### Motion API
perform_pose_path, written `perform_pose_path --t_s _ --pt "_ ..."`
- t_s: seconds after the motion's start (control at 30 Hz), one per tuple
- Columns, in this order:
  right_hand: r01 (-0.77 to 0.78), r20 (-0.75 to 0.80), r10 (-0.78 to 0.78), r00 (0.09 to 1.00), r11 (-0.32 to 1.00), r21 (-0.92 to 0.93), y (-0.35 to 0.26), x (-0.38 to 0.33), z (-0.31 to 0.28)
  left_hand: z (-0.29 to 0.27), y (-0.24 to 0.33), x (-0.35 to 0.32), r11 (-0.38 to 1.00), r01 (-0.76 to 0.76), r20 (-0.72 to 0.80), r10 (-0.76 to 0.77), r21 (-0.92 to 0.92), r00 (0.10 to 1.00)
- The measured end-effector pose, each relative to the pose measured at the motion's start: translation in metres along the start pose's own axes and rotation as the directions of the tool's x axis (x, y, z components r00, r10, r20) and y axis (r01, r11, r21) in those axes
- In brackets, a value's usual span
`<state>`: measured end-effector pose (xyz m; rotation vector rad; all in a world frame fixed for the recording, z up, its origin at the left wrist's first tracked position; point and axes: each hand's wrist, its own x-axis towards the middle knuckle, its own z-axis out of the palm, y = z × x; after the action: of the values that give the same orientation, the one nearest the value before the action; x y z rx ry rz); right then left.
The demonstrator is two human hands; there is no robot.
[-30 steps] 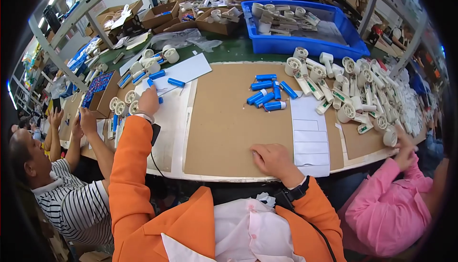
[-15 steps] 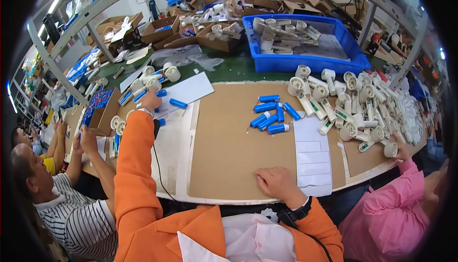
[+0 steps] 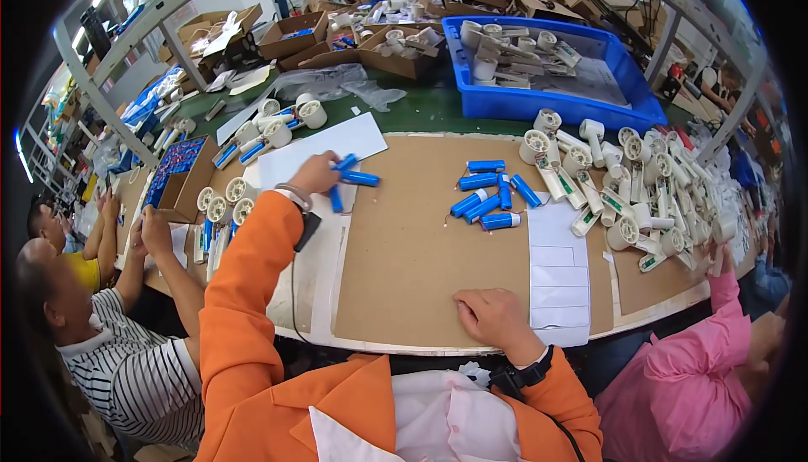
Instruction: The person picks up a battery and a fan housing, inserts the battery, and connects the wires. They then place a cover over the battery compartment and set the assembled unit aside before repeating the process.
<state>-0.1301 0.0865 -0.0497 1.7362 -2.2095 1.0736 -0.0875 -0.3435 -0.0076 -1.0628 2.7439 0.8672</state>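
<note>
My left hand (image 3: 313,174) reaches forward over the white sheet (image 3: 366,135), its fingers closed around blue cylindrical batteries. Three blue batteries (image 3: 360,178) stick out from the fingers at different angles; how many are gripped and how many only touched is unclear. My right hand (image 3: 492,317) rests near the front of the brown board (image 3: 404,277), fingers curled in, with nothing showing in them. Beyond it, towards the far right of the board, lies a loose group of several blue batteries (image 3: 481,207), some with thin wires at their ends.
White plastic housings with round heads (image 3: 623,231) are heaped at right, beside a ruled paper sheet (image 3: 559,281). A blue tub (image 3: 555,113) stands behind. Further housings (image 3: 278,132) and a carton of batteries (image 3: 187,193) are at left. Co-workers sit on both sides.
My left hand has drawn back and to the right from the housings at left, bringing the blue batteries with it to the board's left edge. My right hand stays in place.
</note>
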Motion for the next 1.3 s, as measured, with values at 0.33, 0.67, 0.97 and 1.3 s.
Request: perform_pose_path --t_s 0.33,0.67,0.97,1.3 --pt "0.008 -0.037 -0.008 0.999 1.000 0.023 0.001 -0.003 0.001 -0.069 -0.045 -0.073 0.878 -0.352 0.149 0.320 0.324 0.936" --pt "0.018 -0.045 -0.018 0.999 1.000 0.004 0.003 -0.004 0.004 -0.024 -0.062 -0.066 0.732 -0.224 0.104 0.206 0.644 0.973" --pt "0.031 -0.038 -0.031 0.999 0.999 0.011 0.008 -0.011 0.006 0.011 0.032 -0.070 0.750 -0.501 0.122 0.502 0.432 0.856" --pt "0.001 -0.042 0.000 0.999 1.000 0.023 0.012 -0.011 0.010 0.069 0.099 -0.015 0.759 -0.637 0.294 0.584 0.134 0.757"
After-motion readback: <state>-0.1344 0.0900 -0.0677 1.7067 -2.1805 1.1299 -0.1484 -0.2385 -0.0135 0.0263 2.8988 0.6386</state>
